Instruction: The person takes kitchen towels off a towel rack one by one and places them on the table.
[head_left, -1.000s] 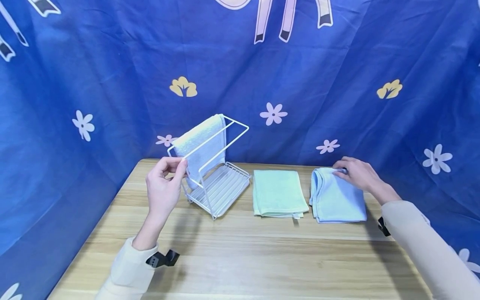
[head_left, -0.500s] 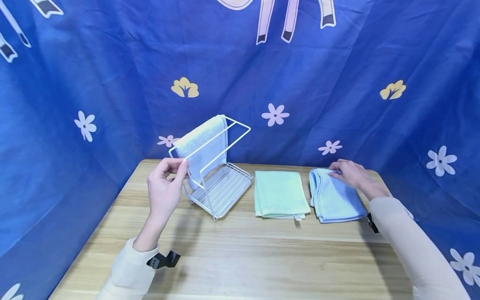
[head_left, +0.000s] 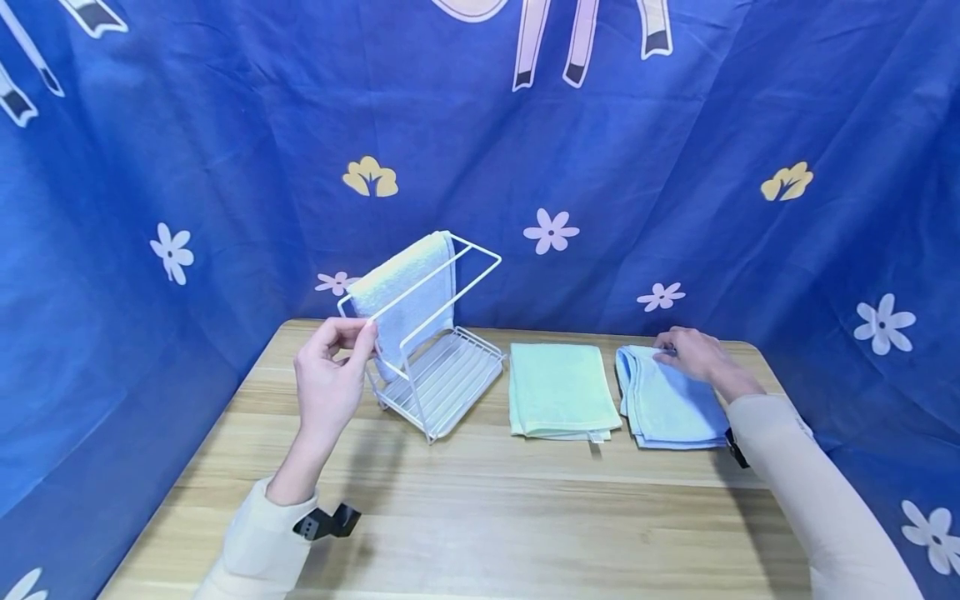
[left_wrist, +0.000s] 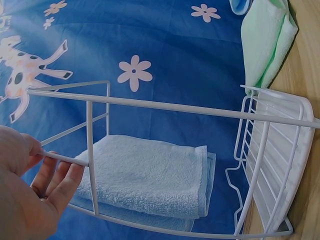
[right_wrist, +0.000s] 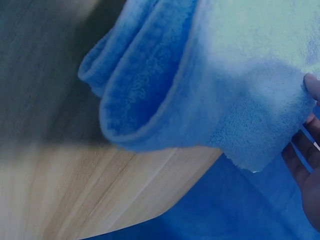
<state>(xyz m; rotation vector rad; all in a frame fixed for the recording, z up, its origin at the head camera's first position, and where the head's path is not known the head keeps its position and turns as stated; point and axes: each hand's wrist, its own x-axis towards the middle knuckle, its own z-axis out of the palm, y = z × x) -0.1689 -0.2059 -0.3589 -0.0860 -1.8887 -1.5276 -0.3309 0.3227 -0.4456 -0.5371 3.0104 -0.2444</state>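
My left hand (head_left: 327, 379) pinches a bar of the white wire rack (left_wrist: 165, 106) between thumb and fingers. Over the rack's far upper bar hangs a pale blue towel (left_wrist: 150, 172), folded in half. On the right, my right hand (head_left: 696, 354) holds the far edge of a folded blue towel (head_left: 675, 410) lying on the table. In the right wrist view the thumb lies on top of this towel (right_wrist: 265, 110) and the fingers are beneath its edge. Between rack and blue towel lies a folded light green towel (head_left: 562, 390), which neither hand touches.
The wooden table (head_left: 525, 517) ends at a blue patterned curtain (head_left: 465, 150) behind and on both sides. At the rack's base sits a slatted tray (head_left: 453, 375). A small tag (head_left: 597, 436) sticks out from the green towel's near edge.
My right hand has shifted left and a little nearer, drawing the blue towel's far edge with it. The left hand keeps its hold on the rack, which stays in place.
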